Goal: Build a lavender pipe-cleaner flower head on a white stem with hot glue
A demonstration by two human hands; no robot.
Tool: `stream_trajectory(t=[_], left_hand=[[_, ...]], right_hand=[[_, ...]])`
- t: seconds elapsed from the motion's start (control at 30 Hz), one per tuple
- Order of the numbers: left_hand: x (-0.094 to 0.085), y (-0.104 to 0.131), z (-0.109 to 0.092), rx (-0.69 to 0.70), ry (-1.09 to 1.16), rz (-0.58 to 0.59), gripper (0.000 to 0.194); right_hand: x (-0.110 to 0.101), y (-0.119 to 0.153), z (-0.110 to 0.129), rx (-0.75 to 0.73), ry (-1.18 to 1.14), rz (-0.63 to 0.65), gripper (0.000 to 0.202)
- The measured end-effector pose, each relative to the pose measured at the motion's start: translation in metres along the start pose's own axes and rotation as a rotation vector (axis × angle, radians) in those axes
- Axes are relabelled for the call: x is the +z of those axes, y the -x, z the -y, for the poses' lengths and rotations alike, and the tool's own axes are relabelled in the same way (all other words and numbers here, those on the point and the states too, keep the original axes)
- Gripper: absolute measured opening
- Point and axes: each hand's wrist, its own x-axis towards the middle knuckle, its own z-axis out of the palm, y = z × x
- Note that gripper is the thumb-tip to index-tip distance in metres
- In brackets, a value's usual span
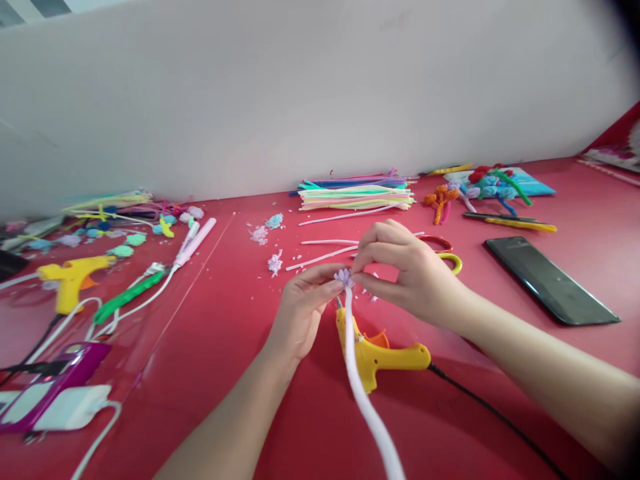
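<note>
Between my left hand (303, 303) and my right hand (407, 273) is a small lilac fuzzy flower (343, 276), which looks made of pipe cleaner. My left thumb and fingers pinch it from the left. The right fingertips are closed at its right edge. A pale, thick pipe cleaner (363, 397) runs from just below the flower down towards me. Under it, a yellow glue gun (395, 359) with an orange trigger lies on the red table (210, 393). Scissors (453, 261) with red and yellow handles are partly hidden behind my right hand.
Pipe cleaners (355, 197) lie bundled by the wall, with loose lilac strips (323, 257) nearer. Fluffy clippings (275, 264) are left of them. A black phone (550, 280) lies right. Another glue gun (73, 277), cables and a purple-and-white power strip (60, 393) crowd the left.
</note>
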Motion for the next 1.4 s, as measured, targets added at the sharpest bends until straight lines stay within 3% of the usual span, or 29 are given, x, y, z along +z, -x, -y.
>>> stream_trajectory(t=[0.6,1.07,1.23,1.33,1.4], left_hand=[[0.001,0.001,-0.003,0.002,-0.036,0.019,0.016],[-0.001,0.000,0.000,0.055,-0.119,-0.005,0.019],[0.000,0.005,-0.008,0.247,-0.279,0.005,0.023],[0.002,0.013,-0.015,0.467,-0.529,-0.031,0.027],[0.004,0.019,-0.017,0.598,-0.676,-0.047,0.032]], right_hand=[[-0.004,-0.001,0.000,-0.120,0.092,0.004,0.007],[0.000,-0.001,-0.005,-0.134,0.123,0.025,0.003],[-0.010,-0.002,0.004,-0.080,-0.027,-0.008,0.004],[-0.017,-0.004,0.011,0.108,-0.162,-0.055,0.009],[-0.020,-0.004,0.016,0.246,-0.236,-0.009,0.012]])
